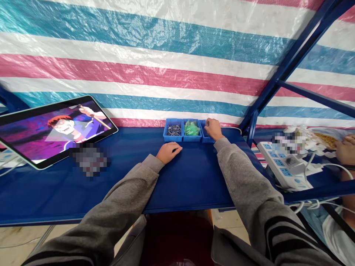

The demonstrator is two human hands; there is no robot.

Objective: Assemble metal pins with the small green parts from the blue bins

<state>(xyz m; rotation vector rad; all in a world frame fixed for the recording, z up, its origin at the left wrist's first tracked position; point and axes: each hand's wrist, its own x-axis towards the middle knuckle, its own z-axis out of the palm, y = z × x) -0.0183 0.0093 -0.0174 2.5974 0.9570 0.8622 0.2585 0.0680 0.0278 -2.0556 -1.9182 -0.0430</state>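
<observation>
My right hand (213, 129) is at the rightmost blue bin (204, 137), its fingers bent together over the bin's inside. Whatever the fingertips hold, if anything, is too small to tell. My left hand (168, 152) rests on the blue tabletop just in front of the bins, its fingers curled closed and anything inside hidden. Beside the right bin, the middle blue bin (192, 139) contains green pieces (192, 128), perhaps in clear plastic. Small metal pins or screws (174, 130) lie in the left blue bin (173, 139).
A tablet (58, 129) with a cartoon on its screen leans at the left, a blurred object (90, 159) before it. On the right are a blue metal frame (266, 96), a white power strip (280, 166) with cables, and another person's hand (346, 149). A striped sheet (155, 74) hangs behind.
</observation>
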